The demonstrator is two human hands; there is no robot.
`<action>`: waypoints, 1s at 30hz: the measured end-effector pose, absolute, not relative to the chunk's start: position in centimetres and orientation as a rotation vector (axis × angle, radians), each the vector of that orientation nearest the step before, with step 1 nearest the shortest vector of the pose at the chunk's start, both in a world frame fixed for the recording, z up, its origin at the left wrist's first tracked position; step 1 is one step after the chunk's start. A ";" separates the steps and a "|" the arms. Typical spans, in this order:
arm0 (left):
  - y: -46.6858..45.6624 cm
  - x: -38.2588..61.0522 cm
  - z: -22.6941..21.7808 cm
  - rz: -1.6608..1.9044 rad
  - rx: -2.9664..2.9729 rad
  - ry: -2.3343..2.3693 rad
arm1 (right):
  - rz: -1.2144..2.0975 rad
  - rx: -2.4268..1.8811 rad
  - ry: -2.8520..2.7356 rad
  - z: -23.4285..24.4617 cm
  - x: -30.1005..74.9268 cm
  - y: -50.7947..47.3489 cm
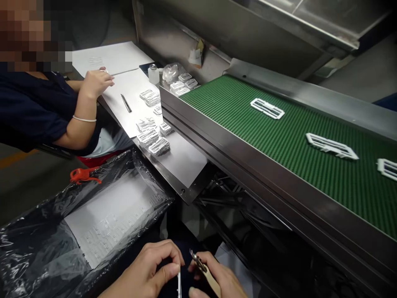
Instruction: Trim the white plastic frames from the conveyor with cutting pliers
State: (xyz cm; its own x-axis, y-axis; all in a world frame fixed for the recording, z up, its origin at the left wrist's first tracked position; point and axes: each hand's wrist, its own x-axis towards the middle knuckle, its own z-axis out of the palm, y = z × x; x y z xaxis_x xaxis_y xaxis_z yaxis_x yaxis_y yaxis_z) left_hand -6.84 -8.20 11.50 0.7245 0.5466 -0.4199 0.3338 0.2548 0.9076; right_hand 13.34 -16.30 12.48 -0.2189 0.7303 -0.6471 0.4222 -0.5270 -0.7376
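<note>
A: Entry one, hands?
B: Left hand [155,267]: thumb and fingers pinched together on a thin white part [179,283], seen edge-on. Right hand [223,275]: fingers closed around a hand tool [206,271], tan handle, metal tip apart from the part.
A: Location of the part?
B: Low centre, upright, between the left hand's fingertips.
A: Surroundings?
B: Bench [186,159]: stacks of white frames [148,136]. Green belt [214,109]: three loose frames [269,106], spaced apart, one cut off by the picture's edge. Black plastic sheeting [34,236], left: one orange tool [81,174].
</note>
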 end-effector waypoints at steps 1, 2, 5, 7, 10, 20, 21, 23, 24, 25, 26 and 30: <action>-7.9 -6.7 11.9 0.124 1.353 0.809 | 1.786 -1.819 -1.511 13.4 14.1 -16.0; -7.8 -6.7 12.1 0.090 1.362 0.805 | 1.748 -1.866 -1.657 14.3 14.9 -15.7; -7.5 -6.5 12.5 0.005 1.387 0.824 | 1.552 -2.021 -2.053 16.7 16.2 -14.8; -7.4 -6.3 12.5 -0.035 1.409 0.833 | 1.447 -2.055 -2.225 17.6 16.5 -14.3; -7.3 -6.1 12.6 -0.055 1.444 0.810 | 1.412 -2.091 -2.304 18.0 16.5 -13.8; -7.7 -5.5 13.0 -0.093 1.498 0.781 | 1.578 -2.075 -2.352 18.2 16.1 -13.8; -7.7 -5.4 13.0 -0.097 1.503 0.774 | 1.551 -2.049 -2.379 18.3 16.2 -13.8; -7.8 -5.2 13.1 -0.104 1.503 0.764 | 1.430 -1.976 -2.457 18.4 16.4 -13.9; -7.9 -5.1 13.1 -0.105 1.503 0.764 | 1.346 -1.936 -2.504 18.5 16.4 -13.9; -8.0 -5.0 13.2 -0.106 1.504 0.765 | 1.253 -1.907 -2.549 18.5 16.5 -13.9; -8.0 -5.0 13.2 -0.107 1.505 0.764 | 1.169 -1.883 -2.588 18.5 16.5 -13.8; -8.3 -4.9 12.8 -0.121 1.491 0.777 | 1.028 -1.831 -2.703 18.5 16.3 -13.2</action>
State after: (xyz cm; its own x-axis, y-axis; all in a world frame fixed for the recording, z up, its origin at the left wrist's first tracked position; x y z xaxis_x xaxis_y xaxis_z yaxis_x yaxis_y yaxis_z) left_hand -4.89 -8.29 12.84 0.7577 0.3829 -0.5284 0.5253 0.1226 0.8421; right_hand 16.34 -13.21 18.47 -0.3996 0.7448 -0.5344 0.9117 0.2619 -0.3166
